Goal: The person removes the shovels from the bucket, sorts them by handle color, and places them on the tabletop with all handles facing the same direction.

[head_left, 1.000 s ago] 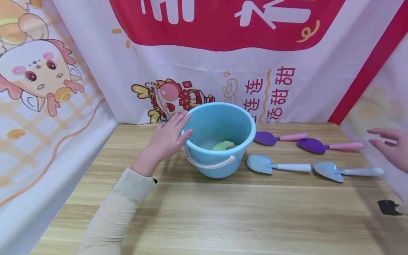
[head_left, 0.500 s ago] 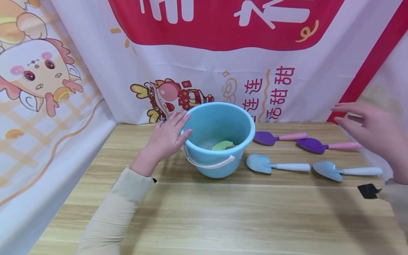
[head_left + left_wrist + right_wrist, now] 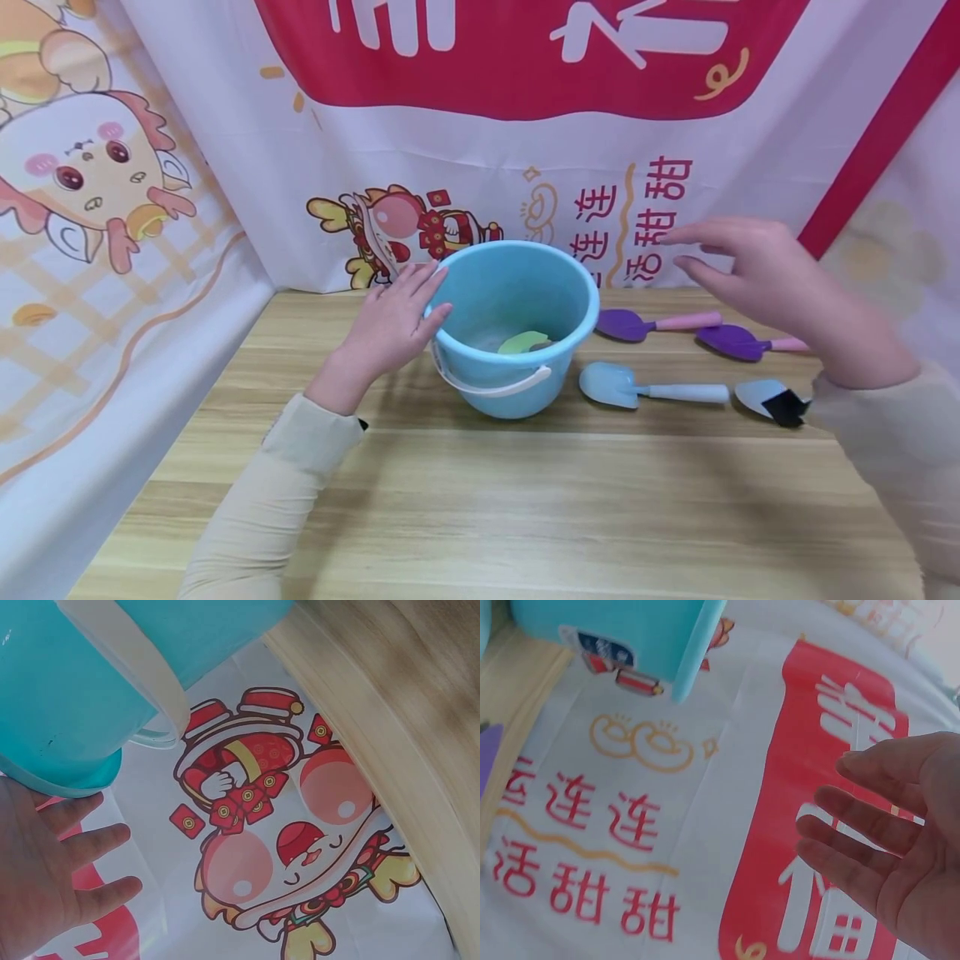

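Observation:
A light blue bucket (image 3: 517, 383) with a white handle (image 3: 502, 388) stands upright on the table. My left hand (image 3: 393, 321) rests on its left rim, fingers fairly straight, as the left wrist view (image 3: 45, 862) also shows. At the bottom of the bucket lies a light green thing (image 3: 522, 342) with something brownish beside it, both partly hidden by the rim. To the right of the bucket, my right hand (image 3: 772, 271) is in the air above the toy shovels, fingers loosely extended, holding nothing. In the right wrist view the same hand (image 3: 900, 832) is apart from the bucket (image 3: 630, 637).
Two purple shovels with pink handles, one left (image 3: 624, 325) and one right (image 3: 733, 342), lie behind two light blue ones, one left (image 3: 611, 385) and one right (image 3: 759, 395). My right sleeve covers part of the last. A printed cloth (image 3: 465, 150) hangs behind the table (image 3: 540, 500).
My right hand has come in from the right edge and moved left over the shovels towards the bucket. The left hand and the bucket have stayed in place.

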